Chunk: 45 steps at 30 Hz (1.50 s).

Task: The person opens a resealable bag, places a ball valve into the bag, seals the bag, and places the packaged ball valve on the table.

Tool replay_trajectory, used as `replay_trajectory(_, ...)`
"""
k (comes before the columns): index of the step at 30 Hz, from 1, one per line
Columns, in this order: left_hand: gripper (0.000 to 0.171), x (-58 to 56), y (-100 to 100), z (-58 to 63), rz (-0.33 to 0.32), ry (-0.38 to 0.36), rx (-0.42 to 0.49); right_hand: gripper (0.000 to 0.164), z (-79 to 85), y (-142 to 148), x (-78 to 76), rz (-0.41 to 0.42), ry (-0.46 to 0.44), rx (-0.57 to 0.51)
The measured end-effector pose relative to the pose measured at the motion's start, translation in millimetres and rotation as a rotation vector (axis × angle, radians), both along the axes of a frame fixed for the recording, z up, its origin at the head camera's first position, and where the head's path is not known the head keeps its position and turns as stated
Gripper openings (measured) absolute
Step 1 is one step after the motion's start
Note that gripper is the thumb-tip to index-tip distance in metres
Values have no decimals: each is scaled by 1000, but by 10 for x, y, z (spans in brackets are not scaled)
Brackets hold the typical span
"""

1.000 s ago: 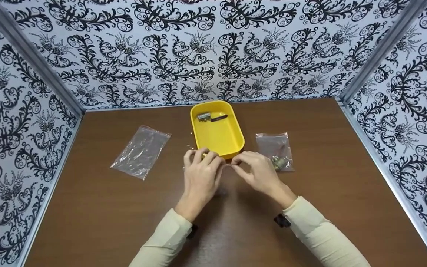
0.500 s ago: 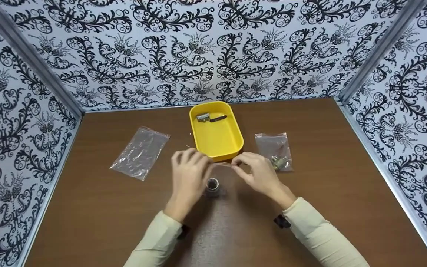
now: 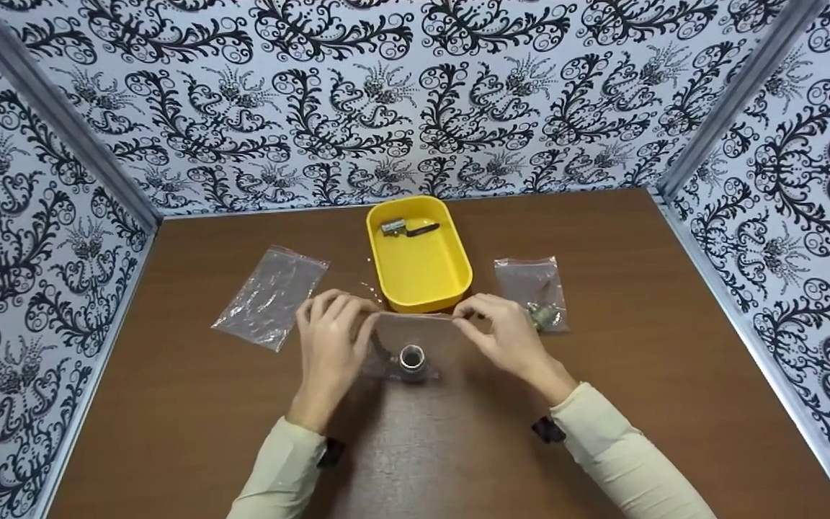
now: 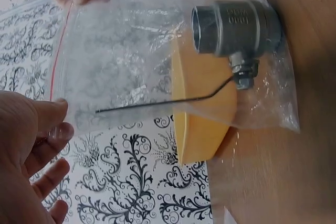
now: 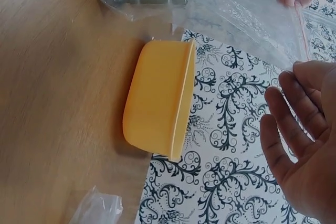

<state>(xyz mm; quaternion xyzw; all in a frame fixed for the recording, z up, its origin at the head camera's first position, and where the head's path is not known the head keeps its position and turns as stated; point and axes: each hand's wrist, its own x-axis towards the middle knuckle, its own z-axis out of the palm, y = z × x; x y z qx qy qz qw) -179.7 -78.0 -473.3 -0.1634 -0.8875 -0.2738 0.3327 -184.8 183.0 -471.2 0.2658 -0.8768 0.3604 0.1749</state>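
A clear zip bag (image 3: 429, 330) with a red line along its top stands on the table in front of the yellow tray. Inside it is a metal ball valve (image 4: 231, 27), whose long lever handle (image 4: 163, 103) points up toward the bag's mouth. My left hand (image 3: 330, 349) pinches the top edge at the left corner between thumb and forefinger. At the opposite corner, my right hand (image 3: 507, 339) pinches the same edge, its other fingers loosely bent in the right wrist view. The top edge is stretched between both hands.
Behind the bag sits the yellow tray (image 3: 422, 274), with another lever valve (image 3: 395, 228) at its far end. A flat clear bag (image 3: 271, 299) lies at left. To the right lies a clear bag (image 3: 530, 277) holding greenish metal fittings (image 3: 543, 316). Patterned walls enclose the table.
My left hand has slid leftward along the bag's top edge, away from the right hand, uncovering the valve in the head view. The right hand has stayed almost still.
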Motion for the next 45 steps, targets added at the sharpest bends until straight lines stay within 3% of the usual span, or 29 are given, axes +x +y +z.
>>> replay_trajectory(4, 10, 9, -28, -13, -28, 2, 26, 7, -34, -8, -6, -10, -39, -47)
replay_trajectory(7, 10, 16, -35, -30, -43, 17, 52, 6, -93, -25, -4, -10, -117, -117)
replay_trajectory(11, 9, 21, -43, -54, -41, 30, 81, 28, -216, -59, 28, 26, -289, -200)
replay_trajectory(15, 8, 33, -43, -60, -46, 32, 106, 54, -406, -87, 69, 86, -434, -144)
replay_trajectory(21, 16, 46, -33, -47, -70, 47, 162, 52, -683, -147, 89, 195, -553, -87)
replay_trajectory(26, 24, 40, -33, -38, -80, 51, 194, 50, -787, -241, 61, 208, -599, -152)
replay_trajectory(31, 23, 35, -44, -51, -85, 48, 213, 34, -843, -340, 47, 173, -647, -290)
replay_trajectory(38, 23, 24, -98, -100, -73, 36, 230, 25, -534, -410, 171, 110, -603, -384)
replay_trajectory(45, 20, 13, -119, -88, -79, 33, 260, 22, -589, -406, 163, 103, -535, -492)
